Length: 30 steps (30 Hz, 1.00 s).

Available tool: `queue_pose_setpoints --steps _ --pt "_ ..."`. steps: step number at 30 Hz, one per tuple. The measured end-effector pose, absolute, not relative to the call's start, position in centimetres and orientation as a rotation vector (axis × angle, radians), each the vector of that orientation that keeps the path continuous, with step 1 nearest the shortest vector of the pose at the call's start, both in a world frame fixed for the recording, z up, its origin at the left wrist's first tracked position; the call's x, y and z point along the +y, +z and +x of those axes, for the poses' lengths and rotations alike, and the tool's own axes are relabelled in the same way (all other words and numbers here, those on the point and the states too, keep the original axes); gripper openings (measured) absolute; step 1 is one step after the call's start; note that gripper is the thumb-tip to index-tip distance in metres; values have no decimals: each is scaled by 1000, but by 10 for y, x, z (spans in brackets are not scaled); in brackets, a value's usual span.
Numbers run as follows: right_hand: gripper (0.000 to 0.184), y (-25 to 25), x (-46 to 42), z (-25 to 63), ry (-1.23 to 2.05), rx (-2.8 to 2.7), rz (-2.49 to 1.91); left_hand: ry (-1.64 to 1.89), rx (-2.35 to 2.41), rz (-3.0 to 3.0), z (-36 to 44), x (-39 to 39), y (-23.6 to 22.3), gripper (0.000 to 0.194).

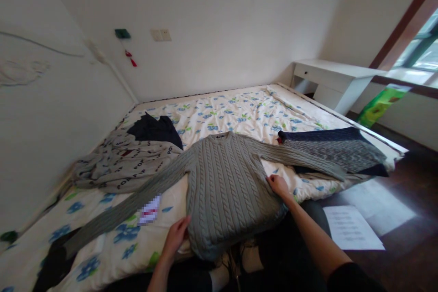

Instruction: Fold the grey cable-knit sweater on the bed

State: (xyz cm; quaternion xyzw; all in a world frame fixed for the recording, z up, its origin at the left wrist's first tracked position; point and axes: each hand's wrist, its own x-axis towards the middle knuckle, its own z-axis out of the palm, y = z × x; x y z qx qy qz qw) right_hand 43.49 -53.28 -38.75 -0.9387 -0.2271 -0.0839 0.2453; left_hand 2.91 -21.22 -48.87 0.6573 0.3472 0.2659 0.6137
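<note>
Head view: both hands pinch the side edges of the gray cable-knit sweater.

Black sleeve, dark trousers, bare hands

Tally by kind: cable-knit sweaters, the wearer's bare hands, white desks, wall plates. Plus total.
Cable-knit sweater: 1
Bare hands: 2 (left hand, right hand)
White desk: 1
Wall plates: 2
Total: 6

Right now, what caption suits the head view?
Left hand and right hand grip a gray cable-knit sweater spread over floral bedding.
</note>
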Motion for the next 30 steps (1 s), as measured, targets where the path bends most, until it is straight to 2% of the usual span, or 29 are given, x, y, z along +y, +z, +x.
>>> queue_pose_setpoints --steps 3,5,7,9,12,15,17,20,23,30 --pt "44 -391 -546 440 -308 -556 -2576 704 835 1144 15 -210 -485 23" --pt "39 -395 -553 443 -344 -504 -2583 691 863 1153 8 -206 -485 23" --pt "32 -398 -557 445 -321 -499 -2537 616 838 1298 7 -202 -488 34" --pt "28 -396 -560 448 -224 -484 -2378 567 798 1444 10 -199 -494 54" --pt "40 -385 -574 459 -122 -372 -1943 626 854 1573 19 -196 -503 74" --pt "59 -366 -606 476 -233 -120 -1535 686 1028 1707 25 -198 -512 62" --pt "63 -352 -633 488 -284 38 -1355 695 1133 1806 27 -200 -516 50" --pt "65 -332 -664 501 -256 143 -1211 687 1207 1883 31 -204 -517 44" --pt "58 -316 -679 509 -147 195 -1179 688 1218 1887 34 -204 -517 44" --pt "18 -256 -701 527 -3 97 -1461 658 1150 1809 32 -198 -517 44"
